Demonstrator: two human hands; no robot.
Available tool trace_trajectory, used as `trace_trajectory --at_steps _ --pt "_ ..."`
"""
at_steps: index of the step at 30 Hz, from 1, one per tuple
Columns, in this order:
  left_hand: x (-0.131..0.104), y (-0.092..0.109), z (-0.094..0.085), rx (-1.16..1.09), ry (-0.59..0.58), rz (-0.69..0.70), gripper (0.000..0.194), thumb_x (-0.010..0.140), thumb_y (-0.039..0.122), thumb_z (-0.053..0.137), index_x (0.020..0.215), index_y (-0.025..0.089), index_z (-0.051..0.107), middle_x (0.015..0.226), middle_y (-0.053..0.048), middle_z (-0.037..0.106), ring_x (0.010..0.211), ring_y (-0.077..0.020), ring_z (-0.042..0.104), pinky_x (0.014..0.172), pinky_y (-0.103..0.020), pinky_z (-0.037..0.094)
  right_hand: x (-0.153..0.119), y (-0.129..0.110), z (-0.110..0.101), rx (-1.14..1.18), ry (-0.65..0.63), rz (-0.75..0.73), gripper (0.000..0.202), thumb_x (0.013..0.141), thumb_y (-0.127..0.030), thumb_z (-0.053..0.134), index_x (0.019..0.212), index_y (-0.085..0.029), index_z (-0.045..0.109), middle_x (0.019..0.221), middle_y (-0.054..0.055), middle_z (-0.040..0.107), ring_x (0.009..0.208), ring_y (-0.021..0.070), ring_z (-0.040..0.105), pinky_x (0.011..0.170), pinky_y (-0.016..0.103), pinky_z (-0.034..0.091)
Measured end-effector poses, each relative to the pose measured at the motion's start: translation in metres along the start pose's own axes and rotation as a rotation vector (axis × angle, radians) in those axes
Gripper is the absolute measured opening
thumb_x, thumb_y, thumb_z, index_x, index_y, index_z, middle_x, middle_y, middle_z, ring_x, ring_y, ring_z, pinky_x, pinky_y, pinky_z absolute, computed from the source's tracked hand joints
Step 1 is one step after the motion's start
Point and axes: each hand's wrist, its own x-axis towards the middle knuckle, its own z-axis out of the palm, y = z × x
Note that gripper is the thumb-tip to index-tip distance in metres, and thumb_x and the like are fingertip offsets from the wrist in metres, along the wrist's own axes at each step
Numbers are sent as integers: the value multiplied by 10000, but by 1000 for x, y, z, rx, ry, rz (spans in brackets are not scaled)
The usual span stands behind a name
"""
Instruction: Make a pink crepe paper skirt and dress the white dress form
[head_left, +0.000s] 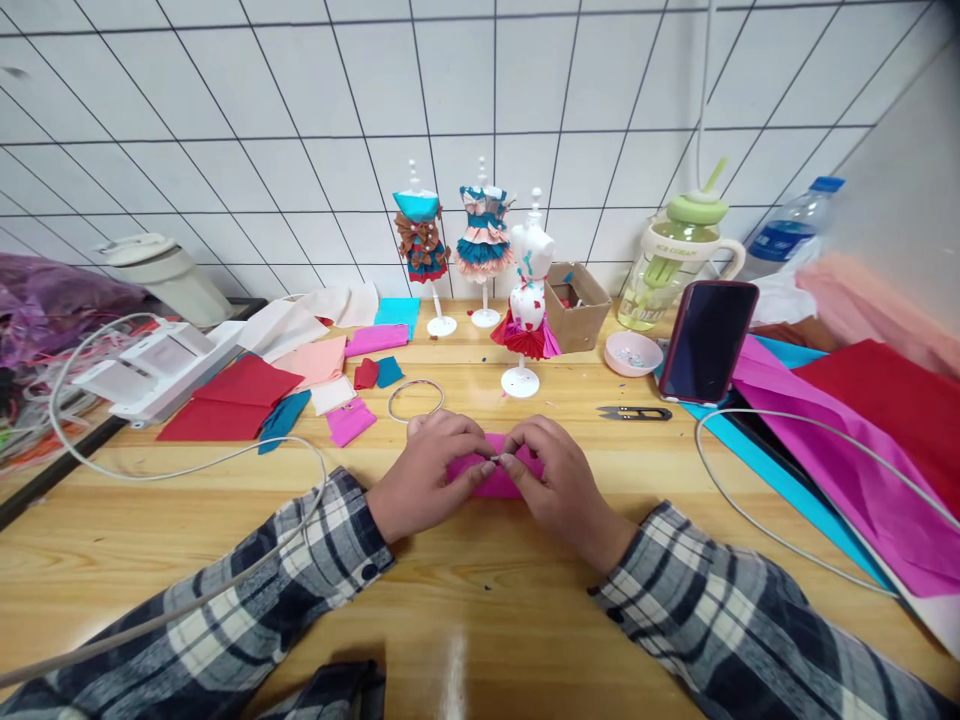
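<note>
Near the table's middle, my left hand (433,475) and my right hand (559,480) meet with their fingertips pinched together. Between them is a small, thin greyish thing (496,458), too small to name. A magenta sheet (499,485), crepe paper or cloth, lies just beneath the fingers, partly hidden by both hands. Beyond the left hand is a thin ring (416,400). Thread snips (635,413) lie past the right hand. A white mini dress form (531,310) in a red and magenta skirt stands farther back.
Two more dressed forms (424,240) stand by the tiled wall, near a cardboard box (585,318). At right are a pink bowl (634,354), phone (709,342), tumbler (667,260) and coloured sheets (840,460). Leftward lie scraps (232,398) and a power strip (172,365); a cable crosses my left sleeve.
</note>
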Motion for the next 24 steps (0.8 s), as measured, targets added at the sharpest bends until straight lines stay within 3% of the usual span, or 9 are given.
trace_trajectory --at_steps 6,11,16,24 --pt "0 -6 3 -74 84 74 175 904 290 554 886 233 718 870 -29 651 837 -170 548 797 -341 390 -2 1 6 36 24 37 46 862 -224 577 832 -196 556 844 24 565 762 165 510 692 300 419" --pt "2 -11 7 -185 146 -109 202 892 348 580 867 234 745 962 -41 672 938 -195 583 878 -371 427 0 4 3 18 195 47 299 860 -266 605 1149 -215 549 1049 52 582 661 130 503 622 279 453" --pt "0 -14 8 -358 100 -132 268 922 347 521 1081 266 720 1230 -49 618 1155 -240 537 1045 -442 372 1 2 -8 -277 129 -191 141 912 -267 562 971 -238 687 875 38 651 835 182 581 764 306 446" --pt "-6 -12 10 -412 52 -87 325 931 415 500 1167 284 680 1260 -46 598 1190 -249 510 1083 -447 337 0 1 -7 -410 136 -232 159 919 -285 575 974 -250 720 831 22 686 773 160 577 726 285 416"
